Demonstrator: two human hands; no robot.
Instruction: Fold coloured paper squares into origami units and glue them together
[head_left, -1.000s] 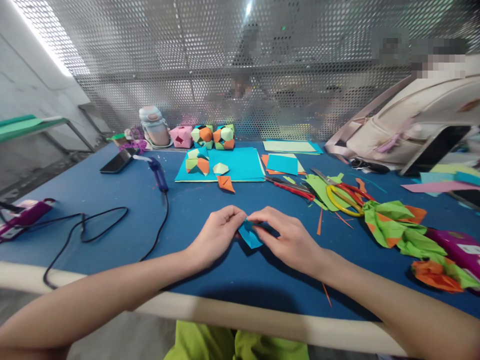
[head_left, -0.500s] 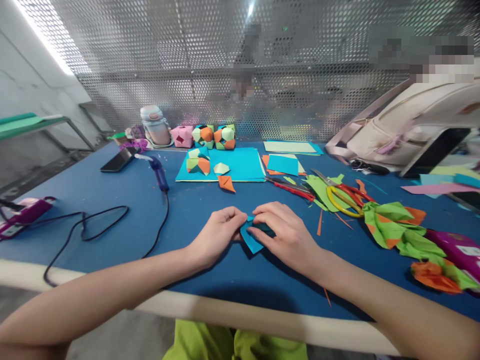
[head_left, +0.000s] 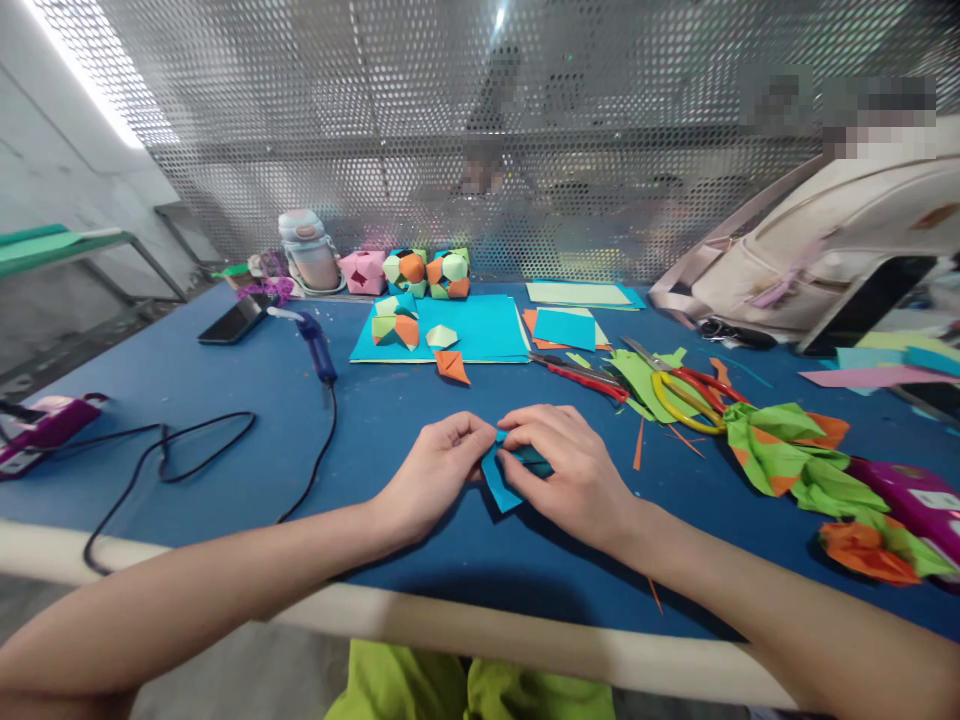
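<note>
A small folded piece of blue paper (head_left: 501, 484) is held between my two hands near the table's front edge. My left hand (head_left: 442, 465) pinches its upper left edge between thumb and fingers. On the other side, my right hand (head_left: 568, 460) is closed on the right part of the paper, and its fingers hide some of it. Beyond the hands lie a folded orange piece (head_left: 452, 367) and a pale green folded piece (head_left: 442, 336). A partly joined paper shape (head_left: 396, 325) rests on large blue sheets (head_left: 480, 325).
A blue-handled hot tool (head_left: 316, 346) with a black cord lies left. Right are red-handled scissors (head_left: 589, 380), yellow-and-red scissors (head_left: 682, 400), green scraps (head_left: 780, 450) and a beige backpack (head_left: 817, 240). Paper balls (head_left: 405, 272) and a bottle (head_left: 309, 250) stand at the back.
The blue paper has tilted slightly between my fingers, and its lower tip has shifted a little. My right hand has moved slightly to the left. Both hands keep hold of the paper.
</note>
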